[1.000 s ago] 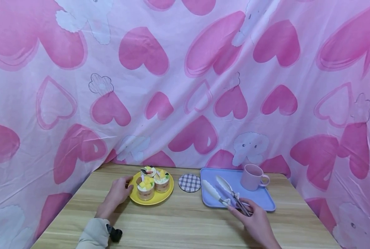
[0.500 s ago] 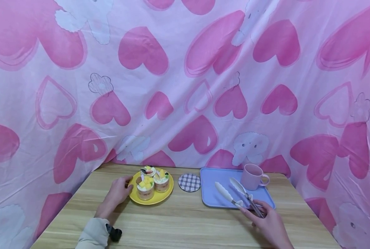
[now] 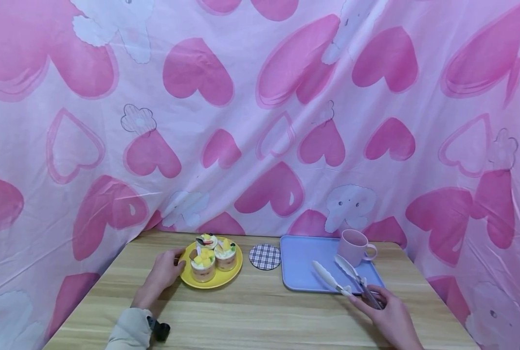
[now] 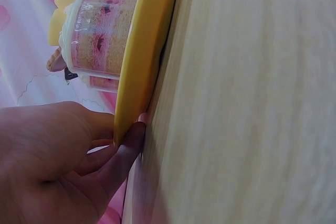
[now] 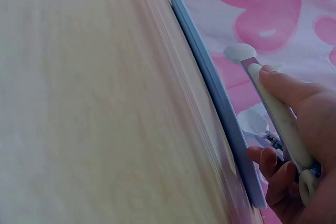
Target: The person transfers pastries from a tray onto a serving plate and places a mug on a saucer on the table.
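On the left of the table, my left hand (image 3: 161, 273) pinches the edge of a yellow plate (image 3: 223, 280). The left wrist view shows a finger under the rim, and the plate (image 4: 144, 72) tilts slightly up from the wood on that side or lies close to it; I cannot tell which. Three clear dessert cups (image 3: 203, 273) with cake layers, cream and fruit stand on it. Over the front right of a blue tray (image 3: 296, 257), my right hand (image 3: 391, 313) grips a pair of tongs (image 3: 324, 275) with white tips, spread apart. The thumb lies along the tongs' pale handle (image 5: 281, 114).
A pink mug (image 3: 352, 249) stands at the tray's back right corner, just behind the tong tips. Between plate and tray lies a round checked coaster (image 3: 264, 256). A pink heart-patterned cloth (image 3: 268, 189) hangs behind the wooden table (image 3: 242, 316).
My right hand has moved to the right with the tongs, whose tips now hang nearer the mug. The left hand stays at the plate's edge.
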Tool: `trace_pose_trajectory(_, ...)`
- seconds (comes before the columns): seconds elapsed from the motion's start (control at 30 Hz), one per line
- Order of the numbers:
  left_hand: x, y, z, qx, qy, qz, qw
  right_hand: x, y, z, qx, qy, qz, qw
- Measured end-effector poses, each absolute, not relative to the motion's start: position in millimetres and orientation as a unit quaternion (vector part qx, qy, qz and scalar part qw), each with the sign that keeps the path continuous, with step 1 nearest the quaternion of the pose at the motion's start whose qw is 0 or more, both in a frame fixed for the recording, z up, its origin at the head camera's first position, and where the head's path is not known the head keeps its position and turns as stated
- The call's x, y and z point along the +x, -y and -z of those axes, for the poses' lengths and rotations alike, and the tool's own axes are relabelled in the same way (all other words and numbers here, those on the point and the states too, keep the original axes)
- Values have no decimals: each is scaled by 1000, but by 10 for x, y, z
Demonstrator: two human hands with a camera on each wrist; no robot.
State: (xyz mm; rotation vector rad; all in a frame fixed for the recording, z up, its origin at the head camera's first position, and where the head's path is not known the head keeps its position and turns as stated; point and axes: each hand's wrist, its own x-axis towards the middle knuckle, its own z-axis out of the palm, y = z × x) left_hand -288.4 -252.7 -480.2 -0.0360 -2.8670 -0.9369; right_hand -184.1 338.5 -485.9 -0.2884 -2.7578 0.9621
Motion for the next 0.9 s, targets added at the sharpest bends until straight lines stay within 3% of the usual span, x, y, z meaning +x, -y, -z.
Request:
trace_pose_trajectory(0.23, -2894, 2514, 4817, -12, 949, 310, 62, -1827, -3528, 4874, -112, 940, -316, 70)
trace_pose_trajectory(0.9, -2880, 2532, 4807, -15, 948, 309, 69, -1851, -3600, 4961, -109, 941, -316, 57)
